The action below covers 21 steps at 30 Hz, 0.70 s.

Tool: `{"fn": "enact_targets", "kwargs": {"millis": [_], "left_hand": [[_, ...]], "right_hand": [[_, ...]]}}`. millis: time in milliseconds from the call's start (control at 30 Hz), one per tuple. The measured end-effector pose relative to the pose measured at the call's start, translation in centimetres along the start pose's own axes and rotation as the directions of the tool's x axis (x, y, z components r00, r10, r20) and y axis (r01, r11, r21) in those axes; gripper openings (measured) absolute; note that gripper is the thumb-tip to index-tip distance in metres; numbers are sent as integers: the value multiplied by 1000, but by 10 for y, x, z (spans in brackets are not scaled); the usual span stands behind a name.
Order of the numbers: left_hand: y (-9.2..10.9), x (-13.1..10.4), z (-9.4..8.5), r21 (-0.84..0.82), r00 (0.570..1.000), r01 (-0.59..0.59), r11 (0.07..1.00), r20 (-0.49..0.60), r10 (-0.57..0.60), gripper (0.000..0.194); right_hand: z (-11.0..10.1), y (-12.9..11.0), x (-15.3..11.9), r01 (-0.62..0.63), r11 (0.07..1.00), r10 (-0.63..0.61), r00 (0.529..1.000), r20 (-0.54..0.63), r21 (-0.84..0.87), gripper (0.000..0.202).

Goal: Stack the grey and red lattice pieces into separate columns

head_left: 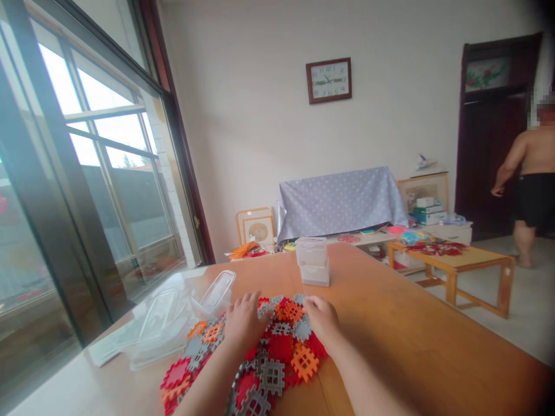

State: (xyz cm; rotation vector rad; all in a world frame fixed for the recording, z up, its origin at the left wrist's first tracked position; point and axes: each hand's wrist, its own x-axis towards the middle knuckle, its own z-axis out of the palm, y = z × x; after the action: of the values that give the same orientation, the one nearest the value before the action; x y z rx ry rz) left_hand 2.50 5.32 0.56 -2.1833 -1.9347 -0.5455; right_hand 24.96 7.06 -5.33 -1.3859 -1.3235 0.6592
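Note:
A spread of red, orange and grey interlocking plastic pieces covers the near middle of the wooden table. My left hand rests over the pieces at their upper left, fingers spread, with nothing seen in it. At the right upper edge of the pieces is my right hand, its fingers curled closed by a light grey piece; what they hold, if anything, is hidden. An orange piece and a dark grey piece lie nearer the camera, between my forearms.
Clear plastic containers stand at the table's left, and stacked clear boxes at its far edge. A low wooden table is at the right, with a person near the dark door. Windows line the left.

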Motion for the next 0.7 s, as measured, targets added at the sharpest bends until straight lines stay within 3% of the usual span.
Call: {"fn": "enact_targets", "kwargs": {"millis": [100,200,433,700], "left_hand": [[9,11,8,21,988,-63,998,142,59,69],[10,17,15,7,975,-84,996,206,81,51],[-5,13,3,-124,979,-54,991,188,77,22],[-41,15,-20,-86,982,137,987,141,-124,31]], "right_hand": [[0,-3,-1,0,999,0,1000,-10,-37,29],[0,-6,-2,4,998,-6,1000,-24,-66,28],[-1,-7,-4,-10,998,9,1000,-25,-66,29],[-4,-3,-3,-28,999,27,999,-26,-47,32]]}}
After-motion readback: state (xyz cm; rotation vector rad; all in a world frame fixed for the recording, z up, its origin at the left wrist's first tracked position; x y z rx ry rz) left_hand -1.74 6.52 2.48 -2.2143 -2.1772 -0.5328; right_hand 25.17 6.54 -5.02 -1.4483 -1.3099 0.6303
